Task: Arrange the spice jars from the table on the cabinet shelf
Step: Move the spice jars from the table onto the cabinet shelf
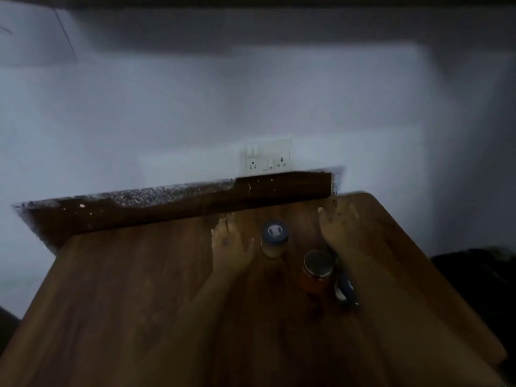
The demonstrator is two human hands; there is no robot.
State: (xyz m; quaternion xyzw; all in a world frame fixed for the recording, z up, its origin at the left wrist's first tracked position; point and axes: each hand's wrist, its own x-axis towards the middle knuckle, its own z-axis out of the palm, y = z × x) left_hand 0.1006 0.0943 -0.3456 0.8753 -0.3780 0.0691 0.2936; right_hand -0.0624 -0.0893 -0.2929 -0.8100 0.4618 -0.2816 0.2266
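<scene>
Dim wooden tabletop (125,289): blue-lidded spice jar (274,241) is standing upright mid-frame between both hands. Left hand (230,241) is hovering nearer, just beside it; right hand (339,227) likewise, each grip open, holding nothing.

Table (125,303): brown wood grain, lower frame. Jars: blue lid over tan contents (274,238); grey metal lid over red-orange contents (318,270). Wall socket plate (266,159): white, centre.

1. Left hand (230,244): bare; no ring, glove or band visible; blurred; lies left of the blue-lidded jar (274,238).
2. Right hand (339,227): bare; no ring or glove visible; dark flecks on its back, unclear in the blur; lies right of that jar.
3. Forearms: both bare up to the frame edge; no sleeve, watch or bracelet in view.
</scene>
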